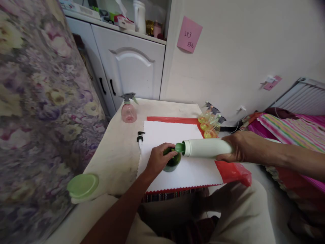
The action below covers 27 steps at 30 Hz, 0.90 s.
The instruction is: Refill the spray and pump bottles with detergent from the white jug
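My right hand [236, 147] is wrapped round a pale green bottle [208, 148], held nearly level with its mouth to the left. A darker green spout [179, 147] at that mouth sits over a dark green bottle [173, 165]. My left hand [161, 157] grips this smaller bottle near its top, fingers closed beside the spout. Whether liquid is flowing cannot be made out. Just left of my left hand lies a black pump head [140, 137] with a white tube. White paper [167, 132] with a scalloped edge lies under the dark green bottle.
A pink spray bottle [129, 113] stands at the table's back left. Several yellow spray bottles [209, 127] cluster at the back right. A light green lid [82, 185] rests at the front left. Red plastic [232, 173] hangs over the right edge, near a bed [291, 127].
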{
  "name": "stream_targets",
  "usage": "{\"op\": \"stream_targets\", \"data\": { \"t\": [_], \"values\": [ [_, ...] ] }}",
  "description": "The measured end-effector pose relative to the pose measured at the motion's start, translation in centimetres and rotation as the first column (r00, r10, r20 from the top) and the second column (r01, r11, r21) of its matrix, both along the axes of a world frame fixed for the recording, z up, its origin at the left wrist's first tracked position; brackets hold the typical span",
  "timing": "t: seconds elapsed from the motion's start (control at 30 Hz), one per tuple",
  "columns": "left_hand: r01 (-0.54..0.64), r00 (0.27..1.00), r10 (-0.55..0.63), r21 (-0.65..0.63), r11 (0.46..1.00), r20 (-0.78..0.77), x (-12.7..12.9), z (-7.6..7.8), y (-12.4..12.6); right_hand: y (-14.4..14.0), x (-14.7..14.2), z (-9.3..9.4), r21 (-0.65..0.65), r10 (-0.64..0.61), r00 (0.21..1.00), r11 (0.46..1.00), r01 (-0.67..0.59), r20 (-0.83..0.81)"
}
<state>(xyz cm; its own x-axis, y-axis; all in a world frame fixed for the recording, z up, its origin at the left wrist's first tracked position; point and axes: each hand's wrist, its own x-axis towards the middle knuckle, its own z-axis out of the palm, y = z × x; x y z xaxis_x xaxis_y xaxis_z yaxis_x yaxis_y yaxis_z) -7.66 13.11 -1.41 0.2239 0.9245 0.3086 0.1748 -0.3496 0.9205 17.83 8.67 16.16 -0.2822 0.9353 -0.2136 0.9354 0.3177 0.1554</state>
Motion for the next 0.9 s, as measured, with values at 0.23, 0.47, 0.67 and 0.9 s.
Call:
{"op": "stream_targets", "data": {
  "t": [0.23, 0.47, 0.67, 0.9],
  "values": [
    [-0.008, 1.0, 0.008, 0.009, 1.0, 0.0, 0.0, -0.06, 0.03, -0.14, -0.12, 0.08, 0.004, 0.0, 1.0, 1.0, 0.0, -0.009],
    [-0.023, 1.0, 0.023, 0.014, 1.0, -0.01, 0.07, 0.07, 0.03, -0.03, 0.02, 0.16, 0.0, 0.004, 1.0, 1.0, -0.004, 0.006],
    [-0.016, 1.0, 0.016, 0.01, 1.0, -0.004, 0.1, -0.12, 0.11, 0.1, 0.19, 0.05, 0.005, 0.028, 0.999, 1.0, -0.028, 0.024],
    [-0.018, 1.0, 0.018, 0.015, 1.0, 0.003, 0.13, -0.01, 0.13, 0.16, 0.21, 0.02, -0.015, 0.002, 1.0, 1.0, -0.002, 0.014]
  ]
}}
